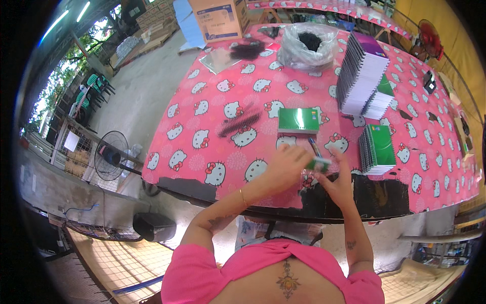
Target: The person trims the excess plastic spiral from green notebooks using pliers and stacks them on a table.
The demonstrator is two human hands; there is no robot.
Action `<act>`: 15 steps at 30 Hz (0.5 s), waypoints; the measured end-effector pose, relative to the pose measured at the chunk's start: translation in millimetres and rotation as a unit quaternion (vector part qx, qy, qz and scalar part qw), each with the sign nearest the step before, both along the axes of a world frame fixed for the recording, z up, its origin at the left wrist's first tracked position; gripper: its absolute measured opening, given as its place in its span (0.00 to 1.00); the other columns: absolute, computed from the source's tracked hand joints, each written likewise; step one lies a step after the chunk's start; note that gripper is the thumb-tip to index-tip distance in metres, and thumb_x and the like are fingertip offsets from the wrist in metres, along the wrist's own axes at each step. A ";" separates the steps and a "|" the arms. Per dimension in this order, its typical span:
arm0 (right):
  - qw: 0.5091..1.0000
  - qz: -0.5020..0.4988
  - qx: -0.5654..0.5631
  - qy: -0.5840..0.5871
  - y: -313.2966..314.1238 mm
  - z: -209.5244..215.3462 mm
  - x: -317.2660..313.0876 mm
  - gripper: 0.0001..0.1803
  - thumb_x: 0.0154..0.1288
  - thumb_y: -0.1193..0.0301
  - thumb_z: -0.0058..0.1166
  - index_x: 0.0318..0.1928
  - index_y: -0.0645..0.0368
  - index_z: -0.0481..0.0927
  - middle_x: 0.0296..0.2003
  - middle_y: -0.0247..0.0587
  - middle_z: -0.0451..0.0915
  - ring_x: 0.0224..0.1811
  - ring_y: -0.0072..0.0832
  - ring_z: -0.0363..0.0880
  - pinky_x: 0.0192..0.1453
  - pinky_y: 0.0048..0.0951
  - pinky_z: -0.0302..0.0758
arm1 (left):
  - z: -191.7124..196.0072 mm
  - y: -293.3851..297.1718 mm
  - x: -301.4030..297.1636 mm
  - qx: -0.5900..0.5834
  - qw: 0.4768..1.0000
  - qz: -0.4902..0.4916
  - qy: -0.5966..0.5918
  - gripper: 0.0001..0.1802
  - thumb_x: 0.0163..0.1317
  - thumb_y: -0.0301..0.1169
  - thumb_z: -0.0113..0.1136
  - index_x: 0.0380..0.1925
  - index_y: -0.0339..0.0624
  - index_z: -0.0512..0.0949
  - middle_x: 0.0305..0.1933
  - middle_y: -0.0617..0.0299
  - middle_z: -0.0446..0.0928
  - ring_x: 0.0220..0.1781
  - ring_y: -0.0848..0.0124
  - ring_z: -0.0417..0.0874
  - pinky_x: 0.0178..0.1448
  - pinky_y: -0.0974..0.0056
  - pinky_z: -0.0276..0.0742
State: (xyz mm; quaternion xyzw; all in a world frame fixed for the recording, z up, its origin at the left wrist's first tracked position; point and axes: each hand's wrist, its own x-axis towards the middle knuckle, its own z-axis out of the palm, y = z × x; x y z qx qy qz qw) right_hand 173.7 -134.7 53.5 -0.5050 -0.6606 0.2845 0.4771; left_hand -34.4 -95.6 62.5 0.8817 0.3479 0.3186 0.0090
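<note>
Both hands met over the near edge of the counter (202, 109), which wore a pink cloth w/ a white cartoon-cat print. The left hand (286, 167) and right hand (336, 185) pinched a small green item (319, 163) between them; it was blurred, so its kind couldn't be told, but it sat right at the fingertips of both, slightly nearer the right thumb side, its long axis running roughly left-right. Left fingers (298, 154) curled closed onto its left end; right fingers (340, 161) were raised and closed on its right end, approx. A dark pen-like stick (314, 147) poked up just behind the item, pointing away from the person; whether a hand held it couldn't be told. Directly beyond the hands lay a flat green notebook (298, 120), near but not touching. To the right stood a short stack of green spiral notebooks (377, 149), and farther back a tall leaning stack (360, 73). Left of the flat notebook lay loose black spiral coils (239, 123), well apart from the hands. At the far end sat a clear plastic bag (308, 45) w/ dark contents and a cardboard box (218, 19).
</note>
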 end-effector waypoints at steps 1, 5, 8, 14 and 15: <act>1.000 -0.002 -0.003 0.000 -6.5 -14.7 5.8 0.32 0.57 0.72 0.71 0.62 0.64 0.74 0.55 0.47 0.79 0.57 0.35 0.77 0.64 0.36 0.70 | -1.8 -7.5 4.4 -0.062 0.997 -0.050 0.024 0.21 0.58 0.26 0.60 0.54 0.41 0.76 0.48 0.55 0.79 0.50 0.55 0.79 0.56 0.50 0.69; 0.990 0.022 -0.081 0.116 -28.8 -52.0 12.5 0.16 0.61 0.80 0.66 0.50 0.63 0.80 0.41 0.40 0.84 0.44 0.26 0.81 0.53 0.28 0.75 | -17.5 16.4 -26.1 -0.125 0.989 0.071 -0.044 0.17 0.61 0.32 0.63 0.50 0.40 0.80 0.47 0.52 0.80 0.50 0.52 0.79 0.56 0.50 0.73; 0.981 -0.010 -0.086 0.173 -41.3 -54.5 4.6 0.11 0.62 0.82 0.64 0.45 0.62 0.82 0.38 0.38 0.85 0.41 0.23 0.82 0.50 0.25 0.76 | -33.9 86.0 -97.3 0.035 0.964 0.255 -0.061 0.16 0.62 0.35 0.64 0.48 0.39 0.81 0.43 0.52 0.81 0.48 0.50 0.80 0.54 0.51 0.76; 0.961 0.067 -0.126 0.236 -35.2 -38.8 -3.3 0.12 0.62 0.82 0.63 0.46 0.63 0.82 0.41 0.37 0.83 0.47 0.22 0.79 0.55 0.25 0.73 | -72.8 117.4 -136.4 0.063 0.958 0.273 0.061 0.11 0.64 0.31 0.60 0.44 0.39 0.80 0.42 0.53 0.78 0.47 0.54 0.78 0.50 0.51 0.75; 0.964 0.104 -0.157 0.190 -33.7 -38.5 2.1 0.12 0.61 0.83 0.63 0.46 0.63 0.82 0.41 0.37 0.83 0.48 0.24 0.79 0.56 0.26 0.72 | -71.2 118.1 -131.0 0.063 0.960 0.268 0.060 0.11 0.64 0.31 0.60 0.44 0.39 0.80 0.42 0.53 0.78 0.47 0.54 0.78 0.50 0.51 0.75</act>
